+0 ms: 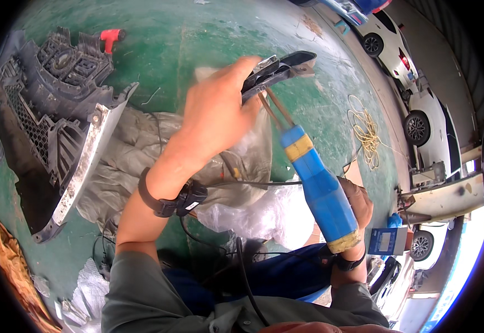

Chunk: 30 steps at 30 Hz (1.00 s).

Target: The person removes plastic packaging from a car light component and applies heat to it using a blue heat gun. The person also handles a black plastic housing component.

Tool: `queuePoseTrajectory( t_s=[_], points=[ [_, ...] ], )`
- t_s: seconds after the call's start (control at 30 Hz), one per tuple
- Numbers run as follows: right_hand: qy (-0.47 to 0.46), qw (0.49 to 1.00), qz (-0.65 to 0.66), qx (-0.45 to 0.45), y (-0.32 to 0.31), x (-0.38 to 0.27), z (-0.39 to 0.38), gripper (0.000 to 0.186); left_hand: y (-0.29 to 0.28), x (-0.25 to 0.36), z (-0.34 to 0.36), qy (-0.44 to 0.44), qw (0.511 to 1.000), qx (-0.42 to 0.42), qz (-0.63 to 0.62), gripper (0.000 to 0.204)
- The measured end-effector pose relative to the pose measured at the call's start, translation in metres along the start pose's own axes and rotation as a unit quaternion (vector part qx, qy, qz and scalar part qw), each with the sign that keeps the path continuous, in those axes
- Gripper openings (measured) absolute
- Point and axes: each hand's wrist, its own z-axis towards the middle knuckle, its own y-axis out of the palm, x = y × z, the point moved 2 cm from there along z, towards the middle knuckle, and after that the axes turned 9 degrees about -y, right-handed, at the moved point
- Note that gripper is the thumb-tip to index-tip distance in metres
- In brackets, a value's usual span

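My left hand is closed around a small black plastic car part, held up in front of me. Part of the piece is hidden behind my fingers. In my right hand is a blue soldering gun, with yellow tape at both ends of its body. Its two copper-coloured prongs reach up to the underside of the plastic part, close to my left fingertips. Whether the tip touches the plastic I cannot tell. A black cable runs across my lap.
A dark car bumper with a grille lies on the green floor at left, a red heat gun beyond it. Grey sheeting and clear plastic wrap lie before me. At right are coiled yellow cord, a blue box and parked cars.
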Motion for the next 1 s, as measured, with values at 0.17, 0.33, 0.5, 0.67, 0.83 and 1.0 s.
queuePoseTrajectory(
  t_s=[0.17,0.33,0.5,0.67,0.83,1.0],
  points=[
    [0.001,1.0,-0.001,-0.001,-0.001,-0.005,0.005,0.033,-0.003,0.001,0.0,0.006,0.999,0.001,0.034,0.045],
    [0.016,1.0,-0.012,0.016,0.002,-0.002,0.005,0.032,-0.003,0.0,0.0,0.01,0.999,0.004,0.038,0.045],
    [-0.04,0.998,-0.04,-0.006,0.004,0.005,0.008,0.033,-0.002,-0.003,0.0,0.019,0.999,0.016,0.044,0.046],
    [-0.059,0.997,-0.056,-0.011,0.004,0.007,0.008,0.03,-0.002,-0.003,0.0,0.017,0.999,0.008,0.042,0.047],
    [-0.069,0.995,-0.071,-0.008,0.005,0.008,0.008,0.029,-0.002,-0.001,0.0,0.037,0.998,0.024,0.042,0.048],
    [-0.066,0.995,-0.074,-0.012,0.006,0.01,0.007,0.03,-0.004,-0.002,-0.001,0.036,0.998,0.028,0.048,0.047]
  ],
)
